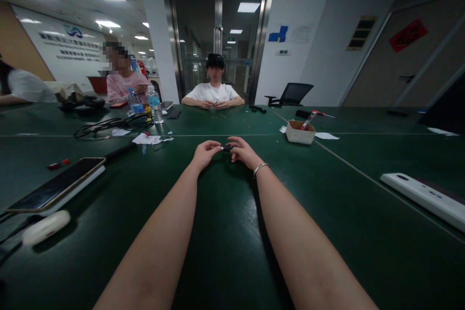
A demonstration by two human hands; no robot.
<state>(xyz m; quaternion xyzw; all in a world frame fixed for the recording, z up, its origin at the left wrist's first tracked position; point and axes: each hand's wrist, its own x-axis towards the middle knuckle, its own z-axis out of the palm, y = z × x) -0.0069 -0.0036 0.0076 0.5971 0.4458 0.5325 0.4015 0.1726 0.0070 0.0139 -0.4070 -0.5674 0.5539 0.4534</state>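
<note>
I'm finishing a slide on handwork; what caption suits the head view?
Left hand and right hand hold a small black object over a green table, a person seated opposite.

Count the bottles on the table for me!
2. Both stand left of the middle: the nearer bottle, and the farther bottle just behind it, a bit more left.

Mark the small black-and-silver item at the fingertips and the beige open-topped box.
Small black-and-silver item [227, 147], head view: black body.
Beige open-topped box [299, 137], head view: front wall.
</note>
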